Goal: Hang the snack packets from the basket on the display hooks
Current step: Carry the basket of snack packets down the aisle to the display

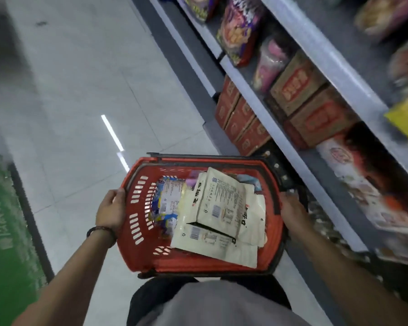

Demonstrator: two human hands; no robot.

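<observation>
Grey metal shelving (pixel 327 56) runs along the person's right, blurred by motion. It carries glossy purple bags (pixel 240 31), a pink pouch (pixel 271 62) and brown cardboard cartons (pixel 304 97) with red print. Lower down, near the floor, red cartons (pixel 240 121) stand in a row. On the left a green printed surface (pixel 5 220) with a dark border lies on the pale, smooth tiled floor (pixel 80 90), which reflects a strip light. The shelf front stands just beside the right edge of the basket (pixel 132 231).

The basket is red moulded plastic, oblong with rounded corners and slotted walls, with a black handle (pixel 275 182) folded down along its rim. It is held tilted in front of the person's waist. The left hand (pixel 111 208), with a dark bracelet (pixel 99 229) at the wrist, grips the left rim, thumb over the top edge. The right hand (pixel 292 208) clasps the right rim by the handle, fingers curled round it.

The snack packets lie inside the basket. Flat cream packets (pixel 222 208) with dark lettering overlap in a loose pile. Blue packets (pixel 165 201), crinkled and shiny, lie beside them against the slotted left wall.
</observation>
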